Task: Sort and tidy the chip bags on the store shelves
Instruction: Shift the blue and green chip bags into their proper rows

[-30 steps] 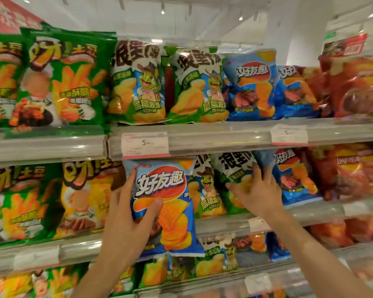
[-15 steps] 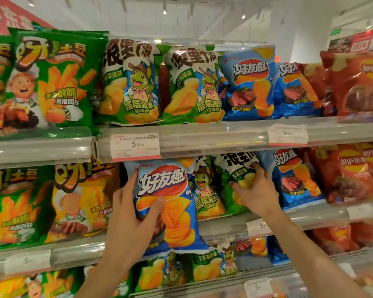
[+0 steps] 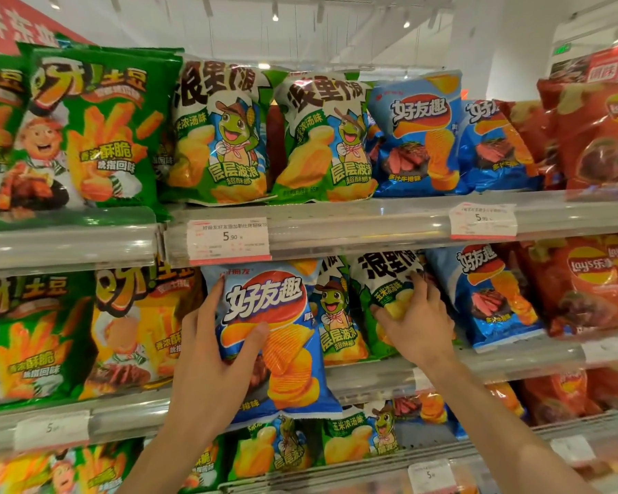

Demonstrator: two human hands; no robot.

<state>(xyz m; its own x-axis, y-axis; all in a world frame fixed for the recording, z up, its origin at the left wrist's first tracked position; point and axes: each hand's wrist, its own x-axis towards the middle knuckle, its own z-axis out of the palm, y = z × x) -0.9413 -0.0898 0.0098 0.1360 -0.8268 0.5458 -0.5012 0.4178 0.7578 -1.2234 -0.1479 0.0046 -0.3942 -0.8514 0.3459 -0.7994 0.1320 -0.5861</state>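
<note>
— Two hands up at the middle shelf (image 3: 371, 381). What's the left hand (image 3: 211, 354) got?

— It grips the blue chip bag (image 3: 275, 336), thumb across the front, fingers curled round its left edge.

— And the right hand (image 3: 416, 324)?

— Fingers curled onto a green and white bag (image 3: 382, 279) just right of the blue one, pinching its front. Another green bag (image 3: 336, 315) stands between both hands.

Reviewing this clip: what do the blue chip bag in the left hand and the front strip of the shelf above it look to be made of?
Blue chip bag: looks like thin glossy plastic film, judging by its sheen, creases and crimped bottom seam; the left hand grips it.
Shelf front strip: apparently clear glossy plastic, since it shows glare streaks and the price label sits behind it. The shelf underneath is hidden.
</note>
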